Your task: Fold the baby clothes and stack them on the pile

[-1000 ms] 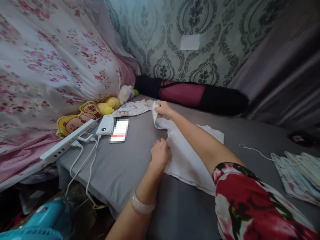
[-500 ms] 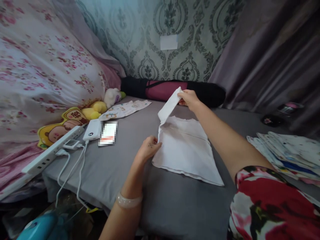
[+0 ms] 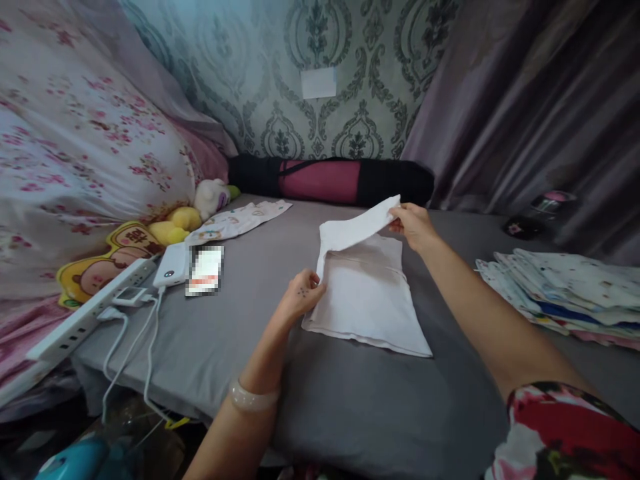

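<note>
A white cloth [image 3: 365, 300] lies on the grey bed surface [image 3: 350, 413] in the middle of the view. My right hand [image 3: 413, 225] pinches the cloth's far flap and holds it lifted, folded across to the right over the rest. My left hand [image 3: 301, 299] presses its closed fingers on the cloth's left edge, holding it down at the fold. A pale bangle sits on my left wrist.
A stack of printed cloths [image 3: 565, 287] lies at the right. A patterned cloth [image 3: 240, 220], power bank [image 3: 173, 273], power strip [image 3: 80, 320] with cables, and plush toys [image 3: 175, 223] sit at the left. A black and maroon roll [image 3: 330, 181] lies against the wall.
My right hand has carried the cloth's flap from the far left corner up and across to the right. My left hand has stayed pinned on the left edge. The view has shifted right.
</note>
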`<state>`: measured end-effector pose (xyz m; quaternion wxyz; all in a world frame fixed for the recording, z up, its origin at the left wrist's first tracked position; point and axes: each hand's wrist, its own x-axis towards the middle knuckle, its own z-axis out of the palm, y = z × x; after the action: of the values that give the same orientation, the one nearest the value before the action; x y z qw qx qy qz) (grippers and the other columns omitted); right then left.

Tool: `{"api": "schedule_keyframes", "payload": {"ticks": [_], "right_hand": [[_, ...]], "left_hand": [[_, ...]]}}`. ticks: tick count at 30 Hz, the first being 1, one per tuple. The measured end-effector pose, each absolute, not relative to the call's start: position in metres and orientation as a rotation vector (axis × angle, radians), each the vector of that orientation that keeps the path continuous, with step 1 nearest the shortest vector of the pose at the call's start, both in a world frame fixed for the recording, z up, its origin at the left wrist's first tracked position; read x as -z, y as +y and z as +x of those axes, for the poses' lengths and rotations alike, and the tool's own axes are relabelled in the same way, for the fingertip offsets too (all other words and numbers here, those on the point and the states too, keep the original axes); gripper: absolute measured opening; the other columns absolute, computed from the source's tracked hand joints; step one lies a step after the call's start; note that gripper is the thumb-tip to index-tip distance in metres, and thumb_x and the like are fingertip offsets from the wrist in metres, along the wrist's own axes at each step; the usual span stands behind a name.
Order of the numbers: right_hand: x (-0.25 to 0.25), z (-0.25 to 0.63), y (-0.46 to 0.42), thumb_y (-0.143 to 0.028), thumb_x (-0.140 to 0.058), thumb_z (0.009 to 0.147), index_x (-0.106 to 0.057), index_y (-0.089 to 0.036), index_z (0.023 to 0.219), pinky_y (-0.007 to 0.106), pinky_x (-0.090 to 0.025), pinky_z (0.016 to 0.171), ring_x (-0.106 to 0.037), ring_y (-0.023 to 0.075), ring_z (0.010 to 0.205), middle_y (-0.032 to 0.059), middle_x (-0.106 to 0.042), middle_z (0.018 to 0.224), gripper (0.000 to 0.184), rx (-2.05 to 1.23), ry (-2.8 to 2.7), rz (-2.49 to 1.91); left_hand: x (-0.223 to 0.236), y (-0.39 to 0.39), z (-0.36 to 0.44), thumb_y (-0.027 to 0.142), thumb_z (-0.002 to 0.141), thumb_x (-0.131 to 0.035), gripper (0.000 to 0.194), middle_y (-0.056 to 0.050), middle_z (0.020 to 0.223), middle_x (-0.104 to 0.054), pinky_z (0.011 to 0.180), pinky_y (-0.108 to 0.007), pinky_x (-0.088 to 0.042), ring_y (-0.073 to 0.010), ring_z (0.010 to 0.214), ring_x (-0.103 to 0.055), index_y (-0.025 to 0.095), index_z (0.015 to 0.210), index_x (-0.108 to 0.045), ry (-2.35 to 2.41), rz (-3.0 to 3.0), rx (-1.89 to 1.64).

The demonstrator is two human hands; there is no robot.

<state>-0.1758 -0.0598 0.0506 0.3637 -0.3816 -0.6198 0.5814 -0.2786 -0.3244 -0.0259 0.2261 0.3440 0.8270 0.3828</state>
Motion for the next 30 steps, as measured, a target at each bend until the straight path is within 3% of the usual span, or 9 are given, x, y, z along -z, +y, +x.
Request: {"api": "schedule_keyframes", "payload": {"ticks": [10, 22, 30], "right_hand": [[0.020, -0.126, -0.057, -0.005, -0.054, 0.082, -0.058, -0.014, 0.076, 0.017, -0.048, 0.043, -0.059, 0.0094, 0.047, -0.0009, -0.062, 0.059, 0.012, -1.566, -1.635, -1.287], [0.021, -0.105, -0.061, -0.005, -0.050, 0.087, -0.057, -0.014, 0.076, 0.017, -0.048, 0.040, -0.056, 0.0083, 0.040, -0.0032, -0.058, 0.050, 0.015, -1.589, -1.632, -1.372], [0.027, -0.096, -0.057, -0.011, -0.054, 0.087, -0.057, -0.014, 0.077, 0.015, -0.043, 0.040, -0.059, 0.0069, 0.046, -0.0011, -0.064, 0.063, 0.011, -1.429, -1.755, -1.489]], "left_hand": [[0.026, -0.320, -0.266, 0.029, 0.079, -0.054, 0.012, -0.002, 0.077, -0.065, 0.061, -0.024, -0.037, -0.0162, 0.073, -0.057, 0.019, 0.084, -0.058, 2.410, 1.052, -0.778], [0.035, -0.319, -0.268, 0.031, 0.078, -0.055, 0.013, -0.002, 0.076, -0.066, 0.058, -0.024, -0.035, -0.0164, 0.071, -0.058, 0.020, 0.082, -0.061, 2.444, 1.150, -0.650], [0.027, -0.320, -0.263, 0.029, 0.079, -0.054, 0.012, -0.003, 0.078, -0.067, 0.059, -0.025, -0.035, -0.0172, 0.073, -0.058, 0.020, 0.082, -0.062, 2.449, 1.125, -0.609]]}}
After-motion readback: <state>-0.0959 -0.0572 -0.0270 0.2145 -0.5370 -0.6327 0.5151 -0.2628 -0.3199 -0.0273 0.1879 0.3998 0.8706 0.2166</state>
